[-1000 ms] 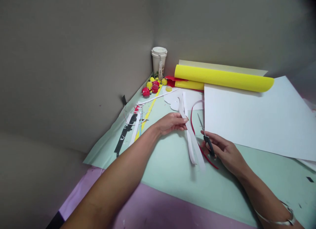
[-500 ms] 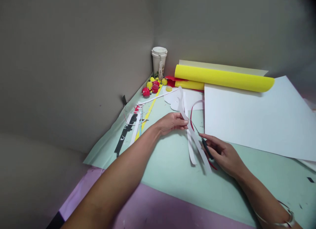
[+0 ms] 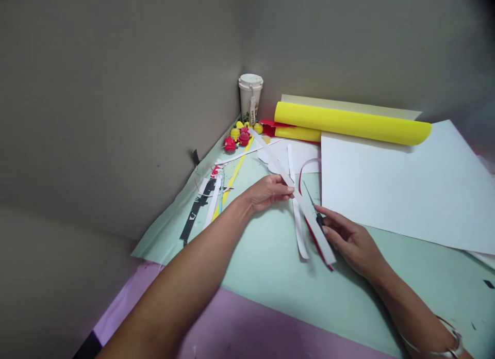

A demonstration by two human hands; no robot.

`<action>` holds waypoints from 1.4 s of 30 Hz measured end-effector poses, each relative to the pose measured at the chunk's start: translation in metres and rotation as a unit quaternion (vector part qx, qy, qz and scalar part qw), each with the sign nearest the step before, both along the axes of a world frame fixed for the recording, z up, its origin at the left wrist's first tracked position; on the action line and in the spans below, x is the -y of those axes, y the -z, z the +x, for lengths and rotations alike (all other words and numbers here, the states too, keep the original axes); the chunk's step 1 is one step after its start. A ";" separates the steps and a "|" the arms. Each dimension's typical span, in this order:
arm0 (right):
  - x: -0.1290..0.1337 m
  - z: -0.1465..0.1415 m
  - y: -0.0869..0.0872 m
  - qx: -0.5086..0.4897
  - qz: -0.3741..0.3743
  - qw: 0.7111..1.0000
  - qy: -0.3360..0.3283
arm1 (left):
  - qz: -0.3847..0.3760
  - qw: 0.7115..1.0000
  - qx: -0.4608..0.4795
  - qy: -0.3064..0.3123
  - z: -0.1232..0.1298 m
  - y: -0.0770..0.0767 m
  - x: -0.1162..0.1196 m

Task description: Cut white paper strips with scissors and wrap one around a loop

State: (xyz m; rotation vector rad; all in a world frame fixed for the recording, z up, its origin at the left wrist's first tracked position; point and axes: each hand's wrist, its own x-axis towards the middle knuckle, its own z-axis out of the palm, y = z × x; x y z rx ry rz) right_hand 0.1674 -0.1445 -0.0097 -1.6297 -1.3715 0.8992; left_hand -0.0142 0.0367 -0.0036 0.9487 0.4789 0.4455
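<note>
My left hand (image 3: 270, 191) pinches a long white paper strip (image 3: 315, 225) near its middle, and the strip slants from upper left to lower right. Closed around the black handles of a pair of scissors (image 3: 319, 219) is my right hand (image 3: 351, 243). The thin blades point up and away, to the right of the strip and apart from it. A narrow red strip (image 3: 319, 249) curves behind the held strip, partly covered by it. Another white strip (image 3: 298, 235) lies on the green tabletop (image 3: 255, 261), passing under my left fingertips.
Rolled yellow corrugated sheets (image 3: 351, 123) lie at the back over a large white sheet (image 3: 390, 189). A lidded cup (image 3: 249, 96) stands in the corner behind several red and yellow balls (image 3: 229, 145). Black scraps (image 3: 191, 222) and cut strips are at the left.
The held white strip has turned, its far end swinging left and its near end shifting slightly right. The scissor blades have separated from it. The red strip's near end has moved left.
</note>
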 end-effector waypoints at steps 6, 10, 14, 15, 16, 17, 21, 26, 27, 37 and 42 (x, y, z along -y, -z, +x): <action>0.000 0.000 -0.003 0.043 -0.014 0.999 -0.017 | 0.008 1.000 0.000 0.008 0.001 0.001 0.000; 0.001 -0.001 -0.003 0.069 -0.006 0.997 -0.032 | 0.011 1.000 0.001 0.015 0.001 -0.001 0.002; 0.002 0.000 0.001 0.111 0.020 0.993 -0.042 | 0.021 1.000 -0.009 0.021 0.000 -0.001 0.003; 0.002 0.001 0.002 0.124 0.030 0.991 -0.044 | 0.023 0.999 -0.011 0.022 0.000 -0.001 0.003; 0.002 0.001 0.004 0.136 0.042 0.989 -0.047 | 0.025 0.999 -0.013 0.023 0.000 -0.001 0.003; 0.002 0.002 0.005 0.145 0.056 0.987 -0.050 | 0.026 0.999 -0.014 0.024 0.001 0.000 0.003; 0.002 0.002 0.008 0.186 0.106 0.975 -0.061 | 0.026 0.999 -0.012 0.029 0.001 0.000 0.003; 0.003 -0.001 0.006 0.239 0.136 0.959 -0.063 | 0.026 0.999 -0.010 0.037 0.001 -0.001 0.003; 0.003 -0.001 0.006 0.246 0.141 0.957 -0.062 | 0.026 0.999 -0.012 0.037 0.001 -0.001 0.003; 0.003 -0.001 0.007 0.289 0.166 0.941 -0.066 | 0.023 0.999 -0.019 0.033 0.002 0.001 0.002; 0.003 0.000 0.006 0.287 0.166 0.941 -0.066 | 0.026 0.999 -0.014 0.033 0.001 0.000 0.002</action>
